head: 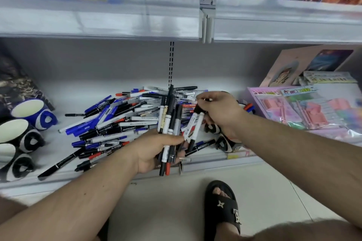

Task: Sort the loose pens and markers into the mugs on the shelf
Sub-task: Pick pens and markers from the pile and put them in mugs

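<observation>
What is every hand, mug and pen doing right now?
left hand: grips a bundle of markers
right hand: holds two markers
pen pile: loose on the shelf
blue mug: on its side, empty
black mugs: on their sides, empty

Grey metal store shelving (101, 25) (slotted back upright), pale tiled floor (274, 191), bright light

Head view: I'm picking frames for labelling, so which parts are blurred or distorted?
Head view: the white upper shelf edge is smeared by motion blur; the pile of blue, black and red pens and the left hand read sharper; wide-angle distortion bows the shelf lines.
</observation>
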{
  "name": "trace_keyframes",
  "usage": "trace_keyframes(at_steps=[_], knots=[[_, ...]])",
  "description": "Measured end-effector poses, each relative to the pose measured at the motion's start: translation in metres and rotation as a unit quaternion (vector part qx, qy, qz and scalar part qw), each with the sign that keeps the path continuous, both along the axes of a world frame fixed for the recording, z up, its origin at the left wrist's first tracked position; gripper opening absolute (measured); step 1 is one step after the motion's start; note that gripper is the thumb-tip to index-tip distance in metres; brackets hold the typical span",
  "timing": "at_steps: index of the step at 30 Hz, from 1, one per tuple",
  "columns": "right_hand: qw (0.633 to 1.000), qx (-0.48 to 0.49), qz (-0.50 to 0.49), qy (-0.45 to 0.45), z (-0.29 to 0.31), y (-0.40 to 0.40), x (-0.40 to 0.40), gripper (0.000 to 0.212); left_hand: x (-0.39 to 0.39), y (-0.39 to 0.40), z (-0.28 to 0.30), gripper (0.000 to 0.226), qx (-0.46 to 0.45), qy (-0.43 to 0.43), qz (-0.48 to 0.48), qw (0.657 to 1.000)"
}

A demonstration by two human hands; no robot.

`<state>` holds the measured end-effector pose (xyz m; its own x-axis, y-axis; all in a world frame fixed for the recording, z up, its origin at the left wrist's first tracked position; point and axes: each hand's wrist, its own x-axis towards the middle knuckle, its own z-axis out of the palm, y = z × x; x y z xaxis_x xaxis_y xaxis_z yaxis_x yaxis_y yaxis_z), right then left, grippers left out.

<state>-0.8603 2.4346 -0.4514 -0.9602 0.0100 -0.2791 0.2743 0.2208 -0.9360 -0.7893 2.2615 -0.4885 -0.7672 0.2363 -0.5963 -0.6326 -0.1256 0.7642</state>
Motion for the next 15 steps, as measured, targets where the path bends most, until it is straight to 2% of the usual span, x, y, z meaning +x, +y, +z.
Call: trace_keyframes(at_steps=[3, 7, 11, 15], knots=[[0.993, 0.043, -0.083, 0.07, 0.006, 0.03, -0.023, 0.011, -0.012, 0.012, -0.007, 0.016, 0.017, -0.013, 0.042, 0.999], [0.969, 0.131, -0.161, 0.136, 0.005, 0.079, -0.054, 0.01, -0.029, 0.039, -0.009, 0.015, 0.026, 0.0, 0.053, 0.998], [0.95, 0.229, -0.157, 0.145, -0.014, 0.112, -0.084, 0.015, -0.041, 0.058, -0.02, 0.015, 0.077, 0.0, 0.092, 0.993], [0.928, 0.331, -0.119, 0.124, -0.049, 0.12, -0.112, 0.016, -0.046, 0.06, -0.033, 0.018, 0.072, -0.007, 0.134, 0.988]])
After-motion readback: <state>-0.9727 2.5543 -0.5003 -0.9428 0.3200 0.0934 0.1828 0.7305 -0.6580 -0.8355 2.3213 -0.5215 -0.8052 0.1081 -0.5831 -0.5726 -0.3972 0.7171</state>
